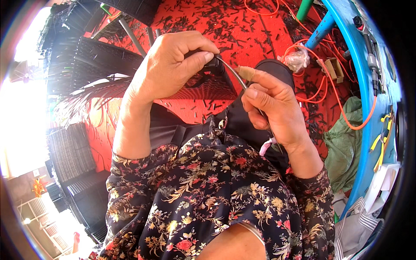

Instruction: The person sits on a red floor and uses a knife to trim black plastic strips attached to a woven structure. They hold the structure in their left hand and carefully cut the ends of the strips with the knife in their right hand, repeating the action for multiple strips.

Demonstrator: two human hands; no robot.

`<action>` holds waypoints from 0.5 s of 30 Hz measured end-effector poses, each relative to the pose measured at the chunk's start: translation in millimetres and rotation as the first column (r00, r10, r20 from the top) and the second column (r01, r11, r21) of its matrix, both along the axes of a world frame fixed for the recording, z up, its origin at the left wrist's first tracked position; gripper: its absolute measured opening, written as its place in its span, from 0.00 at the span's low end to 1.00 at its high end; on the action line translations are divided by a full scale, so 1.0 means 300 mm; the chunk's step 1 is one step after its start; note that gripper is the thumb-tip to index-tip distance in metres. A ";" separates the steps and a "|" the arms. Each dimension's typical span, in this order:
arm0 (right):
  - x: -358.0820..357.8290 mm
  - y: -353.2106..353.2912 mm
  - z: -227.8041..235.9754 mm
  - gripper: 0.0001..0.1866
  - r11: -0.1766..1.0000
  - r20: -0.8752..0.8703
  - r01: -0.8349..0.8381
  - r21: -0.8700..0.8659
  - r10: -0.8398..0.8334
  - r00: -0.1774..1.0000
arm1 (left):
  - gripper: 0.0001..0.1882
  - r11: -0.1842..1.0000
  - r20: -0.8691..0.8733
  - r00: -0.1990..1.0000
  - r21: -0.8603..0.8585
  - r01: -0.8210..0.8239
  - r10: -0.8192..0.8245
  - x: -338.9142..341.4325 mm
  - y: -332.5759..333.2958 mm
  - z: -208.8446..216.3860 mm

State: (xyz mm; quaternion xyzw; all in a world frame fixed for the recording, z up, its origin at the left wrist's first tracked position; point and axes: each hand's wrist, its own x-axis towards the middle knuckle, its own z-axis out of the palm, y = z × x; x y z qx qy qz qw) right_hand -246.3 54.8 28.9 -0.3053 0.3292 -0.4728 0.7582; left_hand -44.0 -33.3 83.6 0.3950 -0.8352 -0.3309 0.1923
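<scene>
Evidently, both hands were closed on one thin dark strip (233, 69), which arched between them above the lap. The left hand (175, 60) had its thumb and forefinger pinched together at the strip's upper end, over a black woven piece (210, 88); whether the strip was fastened to that piece could not be told. The right hand (273, 102) gripped it lower down between thumb and a forefinger with a tan wrapping (246, 73), and the strip ran on below the palm. Black scraps littered the red floor (255, 30). To the right, a blue bench (372, 136) carried a slim tool (372, 63) with an orange hose (354, 127) and yellow-handled cutters (380, 145).
</scene>
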 end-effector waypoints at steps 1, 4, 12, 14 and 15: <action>0.001 0.002 0.002 0.19 1.000 -0.051 0.021 -0.014 -0.022 0.998 | 0.07 1.000 -0.009 1.000 0.004 0.001 -0.001 -0.002 -0.001 -0.002; 0.011 0.029 0.011 0.19 0.997 -0.167 0.060 -0.044 -0.067 0.984 | 0.07 1.000 -0.021 1.000 0.012 -0.001 0.002 -0.007 0.001 -0.002; 0.021 0.036 -0.011 0.19 0.994 -0.097 0.095 -0.050 -0.099 0.990 | 0.07 0.998 0.011 1.000 -0.056 0.012 -0.011 -0.008 0.004 0.006; 0.024 0.036 -0.010 0.19 0.993 -0.118 0.092 -0.074 -0.100 0.988 | 0.07 0.999 -0.002 1.000 -0.040 0.008 -0.008 -0.006 0.009 0.006; 0.024 0.035 -0.011 0.19 0.992 -0.128 0.089 -0.086 -0.100 0.987 | 0.06 0.999 -0.008 1.000 -0.032 0.005 -0.005 -0.006 0.010 0.005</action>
